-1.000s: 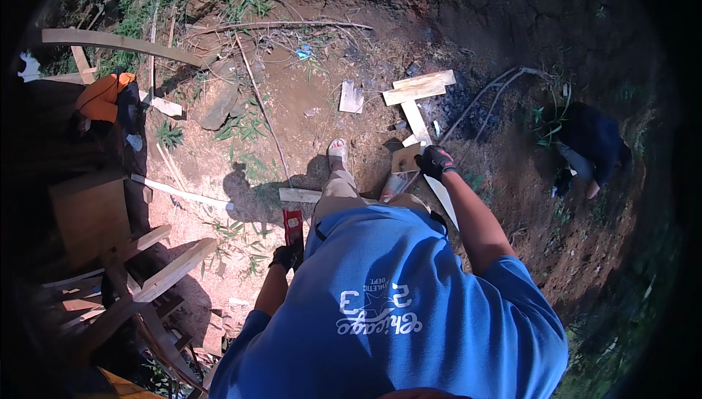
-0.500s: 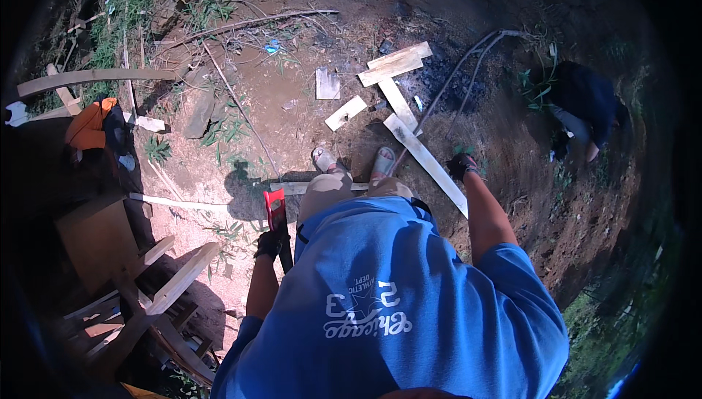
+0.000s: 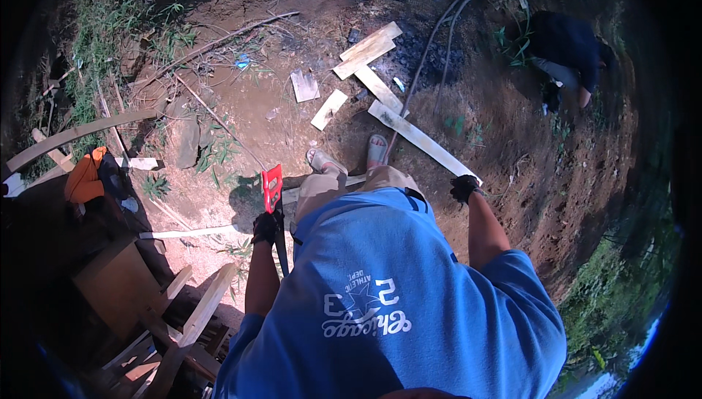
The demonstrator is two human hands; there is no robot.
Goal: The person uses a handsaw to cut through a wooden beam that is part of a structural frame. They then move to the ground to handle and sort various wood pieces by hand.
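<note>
left hand (image 3: 265,228) — grips handsaw (image 3: 273,202) | right hand (image 3: 463,188) — holds plank (image 3: 420,141)

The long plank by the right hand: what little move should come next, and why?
Probably lift the long plank a little to get a firm hold. The gloved right hand grips its near end, while its far end lies on the dirt among other boards. The gloved left hand holds a red-handled saw, so only one hand is free.

Long plank (image 3: 423,141) now lifted farther out by right hand (image 3: 463,188), saw (image 3: 273,202) lowered beside the leg.
</note>
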